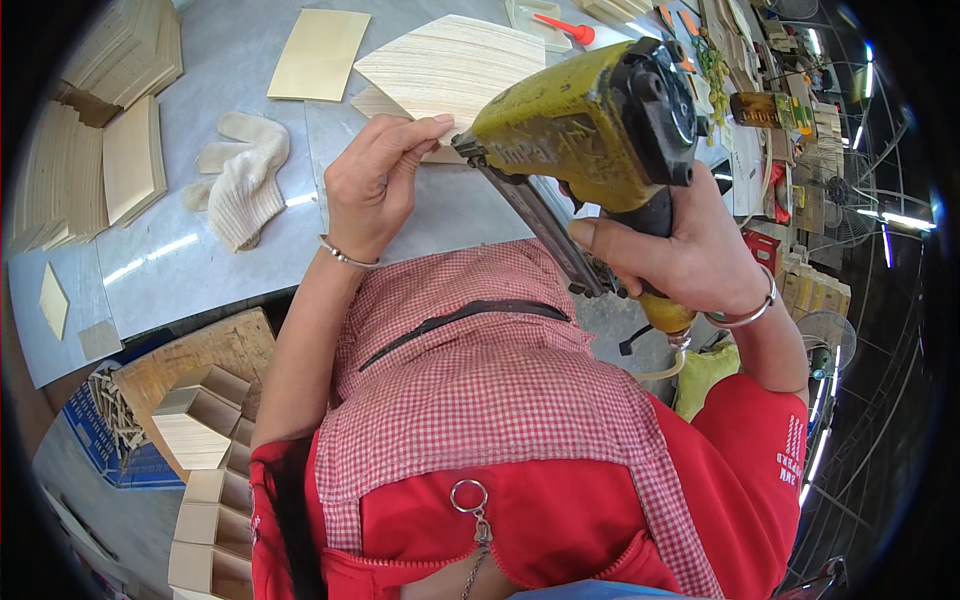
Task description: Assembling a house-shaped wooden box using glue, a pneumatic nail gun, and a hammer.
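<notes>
My right hand [690, 245] is wrapped round the grip of a yellow and black pneumatic nail gun [560, 120]. A pale hose [665, 372] runs from the bottom of its handle. The gun's nose points left and reaches the near edge of a light, striped wooden panel [455, 65] with a pointed end. Right beside the nose, my left hand [378, 180] is closed, its thumb and fingers pinching the panel's near edge. Another wooden piece shows partly under the panel. Exactly where the nose meets the wood is hard to make out.
On the grey table [330, 200] lie a white knitted glove [245, 180], a loose wooden board [318, 55] and stacks of panels [60, 170] at left. A red-tipped bottle [570, 28] is at the back. Assembled wooden boxes [210, 500] and a blue crate [100, 440] stand lower left.
</notes>
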Available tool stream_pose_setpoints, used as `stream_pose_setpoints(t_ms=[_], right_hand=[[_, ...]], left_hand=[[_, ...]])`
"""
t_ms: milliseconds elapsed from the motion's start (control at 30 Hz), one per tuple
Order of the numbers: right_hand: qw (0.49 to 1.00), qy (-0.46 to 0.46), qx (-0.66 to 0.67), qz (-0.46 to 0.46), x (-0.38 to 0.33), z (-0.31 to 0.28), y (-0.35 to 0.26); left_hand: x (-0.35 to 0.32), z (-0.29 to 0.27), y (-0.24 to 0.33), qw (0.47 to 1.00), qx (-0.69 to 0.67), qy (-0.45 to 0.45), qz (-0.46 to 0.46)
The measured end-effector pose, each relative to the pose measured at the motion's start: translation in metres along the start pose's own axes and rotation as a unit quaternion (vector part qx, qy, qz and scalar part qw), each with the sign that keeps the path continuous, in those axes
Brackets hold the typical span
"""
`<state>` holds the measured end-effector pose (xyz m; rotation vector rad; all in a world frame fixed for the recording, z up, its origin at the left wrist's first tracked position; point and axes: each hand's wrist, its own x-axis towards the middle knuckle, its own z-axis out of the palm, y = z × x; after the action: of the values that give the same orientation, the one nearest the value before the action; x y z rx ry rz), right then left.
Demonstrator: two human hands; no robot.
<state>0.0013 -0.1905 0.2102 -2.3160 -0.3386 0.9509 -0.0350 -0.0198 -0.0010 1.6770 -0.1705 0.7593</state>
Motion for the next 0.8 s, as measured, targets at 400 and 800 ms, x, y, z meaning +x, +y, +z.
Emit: stream_pose_setpoints(t_ms=[400, 800], right_hand=[[0.996, 0.077, 0.041, -0.019, -0.013, -0.012, 0.022], [0.878, 0.335, -0.341, 0.005, 0.055, -0.063, 0.224]], left_hand=[[-0.003, -0.005, 0.005, 0.996, 0.082, -0.004, 0.041], [0.002, 0.022, 0.042, 0.91, -0.213, 0.064, -0.35]])
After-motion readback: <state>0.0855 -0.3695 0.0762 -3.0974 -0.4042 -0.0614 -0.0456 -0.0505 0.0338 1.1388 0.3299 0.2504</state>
